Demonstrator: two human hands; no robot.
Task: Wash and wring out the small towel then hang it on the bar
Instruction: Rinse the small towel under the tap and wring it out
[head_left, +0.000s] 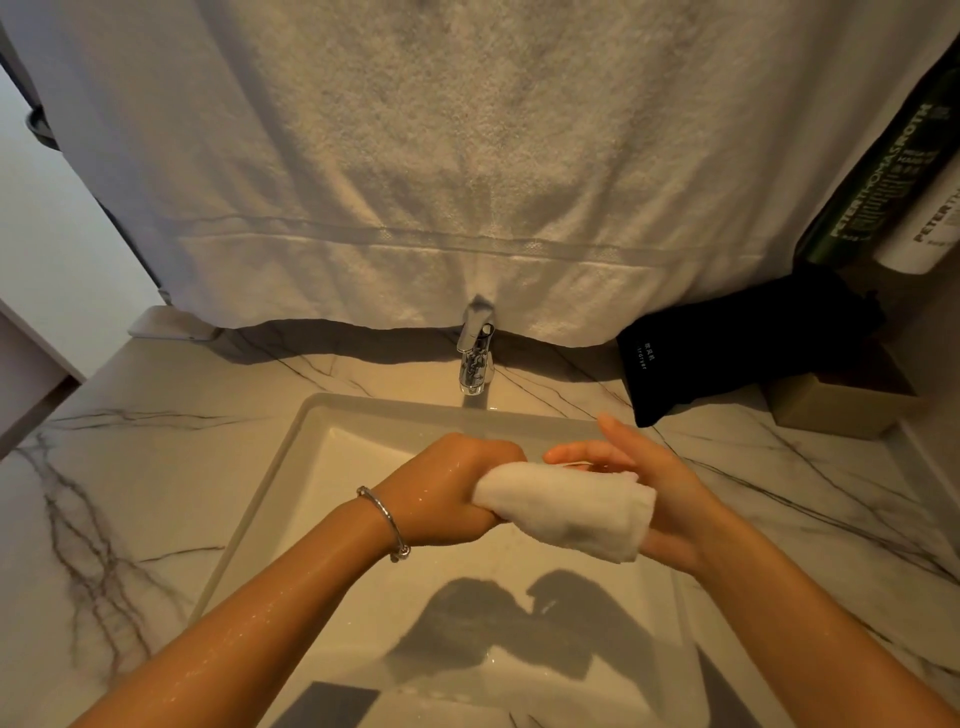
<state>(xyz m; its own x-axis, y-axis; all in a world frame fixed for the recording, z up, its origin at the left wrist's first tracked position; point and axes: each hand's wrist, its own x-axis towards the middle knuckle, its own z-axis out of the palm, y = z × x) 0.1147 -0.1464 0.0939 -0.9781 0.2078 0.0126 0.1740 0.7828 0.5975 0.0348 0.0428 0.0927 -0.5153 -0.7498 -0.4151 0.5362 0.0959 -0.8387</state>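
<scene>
A small white towel (569, 506), rolled into a thick bundle, is held over the rectangular sink (311, 467). My left hand (452, 493), wet and with a silver bracelet at the wrist, is clenched around the towel's left end. My right hand (644, 488) lies under and behind the towel's right end with its fingers stretched out and apart. The chrome faucet (475, 358) stands behind the sink; no water runs from it. The bar is hidden behind a large hanging towel.
A large white towel (441, 156) hangs down the wall behind the faucet. A black pouch (727, 348) leans on a tan box (831, 405) at the right, with a dark green tube (883, 182) and a white one above. Marble counter (130, 493) surrounds the sink.
</scene>
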